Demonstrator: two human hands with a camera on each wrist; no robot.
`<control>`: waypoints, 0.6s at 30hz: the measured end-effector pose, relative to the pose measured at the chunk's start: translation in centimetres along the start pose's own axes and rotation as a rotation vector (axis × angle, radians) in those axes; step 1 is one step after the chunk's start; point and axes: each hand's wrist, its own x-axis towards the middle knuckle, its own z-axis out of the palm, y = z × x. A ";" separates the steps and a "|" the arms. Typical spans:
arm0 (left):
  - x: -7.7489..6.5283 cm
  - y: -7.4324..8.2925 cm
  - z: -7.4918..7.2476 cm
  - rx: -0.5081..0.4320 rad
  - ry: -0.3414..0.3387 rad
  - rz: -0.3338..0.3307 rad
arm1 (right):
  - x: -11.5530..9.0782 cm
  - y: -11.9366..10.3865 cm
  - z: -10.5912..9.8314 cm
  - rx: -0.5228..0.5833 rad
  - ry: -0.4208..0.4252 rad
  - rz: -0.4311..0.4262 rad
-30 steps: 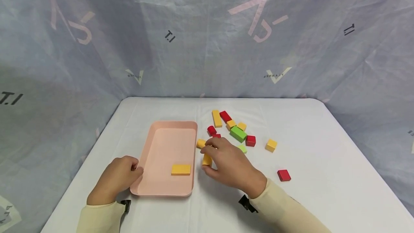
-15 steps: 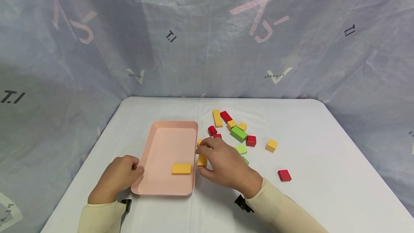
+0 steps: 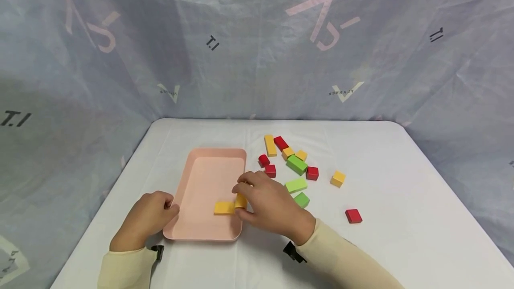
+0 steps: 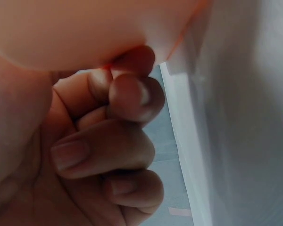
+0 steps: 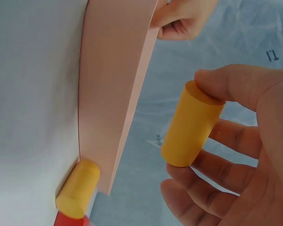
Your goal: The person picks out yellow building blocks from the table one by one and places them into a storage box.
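Observation:
My right hand (image 3: 271, 202) holds a yellow cylinder block (image 5: 193, 125) by its ends, thumb on one end and fingertips at the other. In the head view the cylinder overlaps the right rim of the pink tray (image 3: 205, 179). A flat yellow rectangular block (image 3: 223, 208) lies inside the tray, close to that cylinder. At the tray's left side my left hand (image 3: 146, 215) grips the rim, its fingers curled against the tray wall in the left wrist view. The right wrist view shows a second yellow cylinder (image 5: 78, 188) beside the tray's outer wall; my right hand hides it in the head view.
Right of the tray lie a red cylinder (image 3: 263, 160), a red cube (image 3: 271, 171), green blocks (image 3: 297, 164) and a long yellow block (image 3: 270, 145). Farther right are a yellow cube (image 3: 338, 179) and a red block (image 3: 353, 216). A grey printed sheet (image 3: 257, 57) hangs behind the table.
My right hand has carried the yellow cylinder leftward, from beside the tray to its right rim. The red cube and green blocks it covered now show. My left hand stays at the rim.

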 end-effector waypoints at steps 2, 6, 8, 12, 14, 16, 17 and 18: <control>0.0 0.0 -0.1 0.003 -0.004 -0.002 | 0.3 -0.3 0.1 -0.002 0.003 -0.011; 0.0 -0.1 0.0 0.006 0.003 0.005 | 0.8 -0.6 0.2 -0.003 0.019 -0.025; 0.0 -0.1 0.0 0.009 0.011 0.010 | 0.9 -0.7 0.2 -0.002 0.024 -0.027; 0.0 -0.1 0.0 0.008 0.007 0.009 | 1.2 -0.9 0.2 0.001 0.026 -0.034; -0.1 -0.1 0.0 0.011 0.006 0.006 | 1.3 -1.0 0.2 0.004 0.026 -0.037; -0.1 -0.1 0.0 0.013 0.007 0.005 | 1.4 -1.1 0.2 0.002 0.030 -0.040; -0.1 -0.1 0.0 0.014 0.009 0.006 | 1.5 -1.1 0.3 0.001 0.032 -0.042; -0.1 -0.1 0.0 0.016 0.011 0.006 | 1.6 -1.2 0.3 0.001 0.034 -0.045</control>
